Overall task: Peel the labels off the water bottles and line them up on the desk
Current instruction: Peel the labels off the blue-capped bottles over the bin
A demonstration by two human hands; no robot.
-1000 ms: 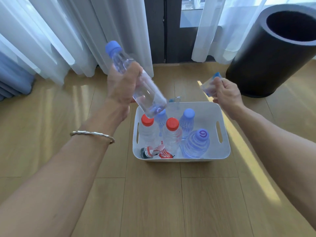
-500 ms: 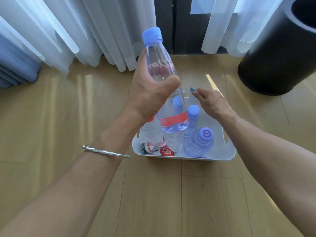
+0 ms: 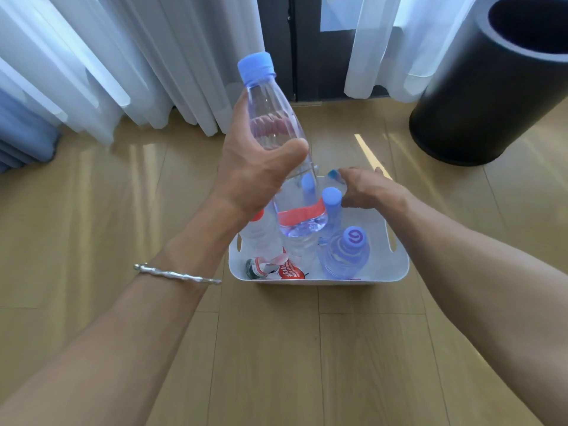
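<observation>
Standing at the far right on the wood floor (image 3: 92,210), a black bin (image 3: 479,96) shows its open, dark mouth. White curtains (image 3: 138,56) hang along the far side.

Near the middle sits a white tub (image 3: 396,272) with slot handles in its left and right walls. It holds several water bottles upright and close together. A squat blue bottle (image 3: 344,256) with a purple swirl on its cap is at the near right, and a slim blue-capped bottle (image 3: 331,196) is just behind it. A clear red-capped bottle (image 3: 261,238) stands at the left, partly behind the wrist. More bottles stand in the middle, blurred through the held one. Crumpled red and white labels (image 3: 270,269) lie in the near left corner.

The left hand (image 3: 261,167) grips a clear bare bottle (image 3: 273,124) round its shoulder, thumb across the near side. It is raised above the tub, blue cap up and tilted slightly left.

The right hand (image 3: 368,189) hovers over the tub's far rim, fingers curled down, holding a small blue scrap (image 3: 333,173) at its fingertips.

A silver bangle (image 3: 178,274) circles the left wrist.
</observation>
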